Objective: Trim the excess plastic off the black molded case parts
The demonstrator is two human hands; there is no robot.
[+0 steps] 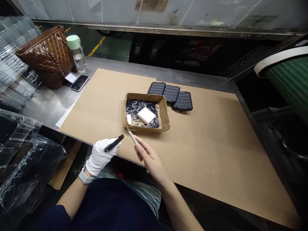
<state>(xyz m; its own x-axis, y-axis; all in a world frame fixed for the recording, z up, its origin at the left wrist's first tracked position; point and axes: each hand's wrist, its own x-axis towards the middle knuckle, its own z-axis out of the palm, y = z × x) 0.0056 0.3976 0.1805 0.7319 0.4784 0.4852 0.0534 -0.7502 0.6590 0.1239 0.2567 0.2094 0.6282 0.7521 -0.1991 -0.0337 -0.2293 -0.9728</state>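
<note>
My left hand [102, 154], in a white glove, is closed around a black plastic part [115, 143] that points up to the right. Bare and to the right of it, my right hand [146, 152] pinches a slim craft knife [132, 136] with a pale handle. The knife's thin tip points toward the front left corner of a cardboard box [165, 114] and is apart from the black part. Inside that box lie many small black plastic pieces [138, 105], a white block [146, 115] and a smaller white piece [129, 119].
Ribbed black panels [171, 94] overlap behind the box on a brown cardboard sheet [216, 138]. A quilted brown bag [48, 56], a water bottle [78, 56] and a phone [79, 83] stand at the table's back left. Clear plastic wrapping [31, 160] is at the left.
</note>
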